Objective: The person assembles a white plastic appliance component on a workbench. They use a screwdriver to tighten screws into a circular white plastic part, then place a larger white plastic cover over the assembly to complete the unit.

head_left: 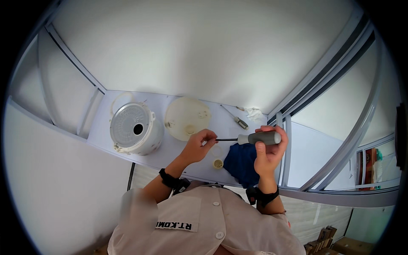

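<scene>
My right hand is wrapped round the thick grey handle of a screwdriver, held level above the table. Its dark shaft points left to my left hand, whose thumb and fingers pinch at the tip. Whether a small part sits between those fingertips is hidden. Below the shaft lies a small round yellowish cap with a loop. A dark blue cloth is bunched beside it, under my right hand.
At the left stands a white cylindrical pot body with a metal top holding a dark round hole. A round cream lid lies beyond my left hand. Another screwdriver and crumpled white tissue lie far right, near the metal frame.
</scene>
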